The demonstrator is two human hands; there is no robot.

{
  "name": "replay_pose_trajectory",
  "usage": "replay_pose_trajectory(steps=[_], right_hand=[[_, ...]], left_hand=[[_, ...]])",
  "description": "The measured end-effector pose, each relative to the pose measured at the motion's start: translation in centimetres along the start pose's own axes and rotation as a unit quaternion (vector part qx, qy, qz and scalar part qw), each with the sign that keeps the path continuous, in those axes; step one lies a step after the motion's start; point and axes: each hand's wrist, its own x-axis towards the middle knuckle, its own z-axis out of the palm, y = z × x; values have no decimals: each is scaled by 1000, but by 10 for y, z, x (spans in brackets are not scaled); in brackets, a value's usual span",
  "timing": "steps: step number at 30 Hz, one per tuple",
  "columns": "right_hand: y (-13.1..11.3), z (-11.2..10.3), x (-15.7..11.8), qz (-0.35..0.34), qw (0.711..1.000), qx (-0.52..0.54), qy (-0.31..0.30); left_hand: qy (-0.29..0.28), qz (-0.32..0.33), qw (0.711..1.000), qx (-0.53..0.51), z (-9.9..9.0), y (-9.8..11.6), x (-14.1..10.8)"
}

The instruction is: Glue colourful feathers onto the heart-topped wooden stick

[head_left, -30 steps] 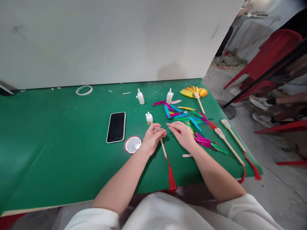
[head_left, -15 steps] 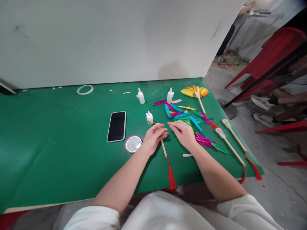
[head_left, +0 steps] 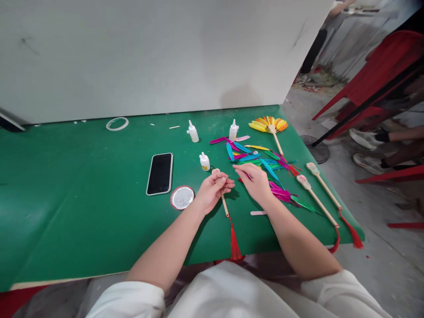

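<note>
My left hand [head_left: 212, 191] is closed with thumb and forefinger together; anything between them is too small to make out. Beneath it lies a wooden fan handle [head_left: 225, 206] with a red tassel [head_left: 235, 242], its painted head [head_left: 216, 171] showing just past the fingers. To the right, my right hand [head_left: 254, 180] is also closed, its fingertips drawn together and their contents hidden. A loose pile of coloured feathers [head_left: 247, 154], blue, magenta, green and yellow, spreads behind and beside my right hand. A small white glue bottle [head_left: 205, 162] stands just beyond my left hand.
Two more glue bottles [head_left: 192, 132] [head_left: 233, 131] stand farther back. A phone [head_left: 159, 174], a round silver lid [head_left: 182, 197] and a tape ring [head_left: 117, 124] lie left. At right are a yellow feather fan [head_left: 272, 127] and two bare fan handles [head_left: 319, 203]. A white panel [head_left: 149, 57] rises behind.
My hands have moved slightly apart; the right one has drawn a little away from the left. The view has shifted slightly. The handle and feathers look unmoved on the table.
</note>
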Motion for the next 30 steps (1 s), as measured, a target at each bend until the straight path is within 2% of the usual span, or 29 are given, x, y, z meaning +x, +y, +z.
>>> replay_pose_trajectory(steps=[3, 7, 10, 19, 30], right_hand=[[-2, -1, -1, -24, 1000, 13, -6], [-6, 0, -5, -82, 995, 27, -45], [-7, 2, -7, -94, 994, 22, -58], [-8, 4, -5, -63, 998, 6, -30], [-9, 3, -4, -58, 998, -9, -16]], left_hand=[[-3, 7, 1000, 4, -1, -1, 1], [-17, 19, 1000, -1, -1, -1, 1], [-22, 32, 999, 4, 0, -2, 0], [41, 83, 995, 45, 0, -2, 1], [44, 114, 987, 99, 1, 0, -1]])
